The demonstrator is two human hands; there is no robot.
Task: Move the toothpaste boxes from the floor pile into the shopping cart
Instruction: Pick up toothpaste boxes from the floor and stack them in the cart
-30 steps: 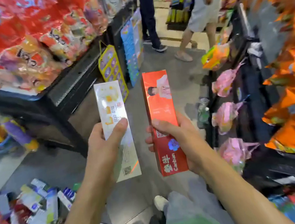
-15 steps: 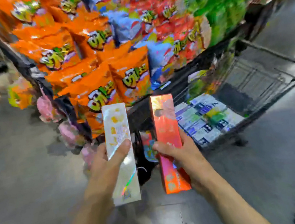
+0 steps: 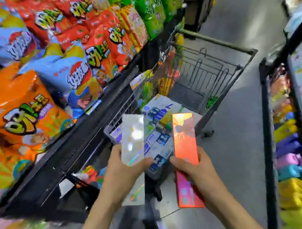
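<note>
Head view: left hand [image 3: 124,171] grips white box [image 3: 132,139], long flat carton w/ glossy holographic sheen. Right hand [image 3: 194,167] grips red box [image 3: 184,138], same shape, shiny. Both held upright, just short of wire cart [image 3: 217,70]; blue-white boxes [image 3: 158,132] lie inside it, beyond fingers.

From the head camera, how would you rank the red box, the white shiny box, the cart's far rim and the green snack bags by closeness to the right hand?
1. Red box: held in the right hand itself.
2. White shiny box: just left, held in the left hand.
3. Cart's far rim: ahead, beyond the boxes.
4. Green snack bags: top of the shelf, farthest.
</note>
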